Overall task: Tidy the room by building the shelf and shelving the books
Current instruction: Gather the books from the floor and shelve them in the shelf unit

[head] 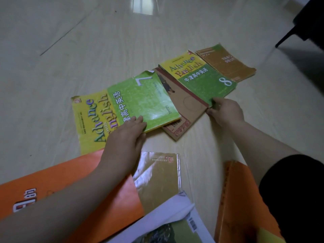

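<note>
Several books lie scattered on the pale floor. My left hand grips the near edge of the green-and-yellow English book marked 7, fingers on top of its cover. My right hand pinches the near corner of the green-and-yellow book marked 8, where it overlaps a tan book with a red spine. A brown book lies beyond book 8. Book 7's far corner curls up over the tan book.
Near me lie a large orange book, a gold-covered book, a white book with a picture and another orange book. Dark furniture with a leg stands at the far right. Bare floor spreads to the left and far side.
</note>
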A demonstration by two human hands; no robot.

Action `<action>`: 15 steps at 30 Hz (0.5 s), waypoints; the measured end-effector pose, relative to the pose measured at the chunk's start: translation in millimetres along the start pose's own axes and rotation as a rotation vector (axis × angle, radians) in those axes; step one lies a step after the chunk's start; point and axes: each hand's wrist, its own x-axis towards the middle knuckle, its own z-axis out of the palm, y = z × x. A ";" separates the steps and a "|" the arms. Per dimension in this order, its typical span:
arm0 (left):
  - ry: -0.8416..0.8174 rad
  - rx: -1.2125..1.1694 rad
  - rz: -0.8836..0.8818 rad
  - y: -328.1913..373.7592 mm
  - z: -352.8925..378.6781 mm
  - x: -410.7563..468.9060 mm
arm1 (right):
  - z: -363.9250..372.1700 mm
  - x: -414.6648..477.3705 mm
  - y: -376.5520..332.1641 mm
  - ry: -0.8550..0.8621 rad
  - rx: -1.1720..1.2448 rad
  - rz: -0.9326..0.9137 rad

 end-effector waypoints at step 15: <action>0.029 0.043 0.040 -0.8 0.3 0.0 | -2.2 -6.6 21.6 0.221 0.155 -0.029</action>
